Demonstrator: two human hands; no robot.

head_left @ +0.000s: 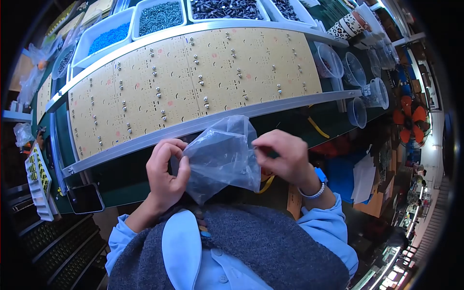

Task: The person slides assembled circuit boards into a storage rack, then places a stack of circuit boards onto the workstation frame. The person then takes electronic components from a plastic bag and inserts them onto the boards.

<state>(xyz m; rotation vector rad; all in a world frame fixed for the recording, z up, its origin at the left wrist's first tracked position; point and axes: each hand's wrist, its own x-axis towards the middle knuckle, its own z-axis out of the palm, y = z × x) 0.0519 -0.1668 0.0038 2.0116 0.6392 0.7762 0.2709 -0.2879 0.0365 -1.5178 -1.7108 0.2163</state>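
A clear plastic bag (220, 157) hangs between my two hands, in front of my chest. The fingers and thumb of my left hand (166, 169) pinch its left edge. At the bag's upper right edge, my right hand (285, 154) has its thumb and forefinger pressed together on the plastic. The bag is wrinkled, and I cannot make out anything inside it. Just beyond it lies a tan perforated board (193, 82) with small metallic parts in rows, held in a metal frame (212, 118).
White bins of blue (104, 39), teal (159, 18) and dark parts (224, 9) stand behind the board. Clear tubs (356, 112) sit at the right, near a red fan (410, 121). A phone (86, 198) lies at the left front edge. Yellow-handled pliers (318, 126) lie beyond my right hand.
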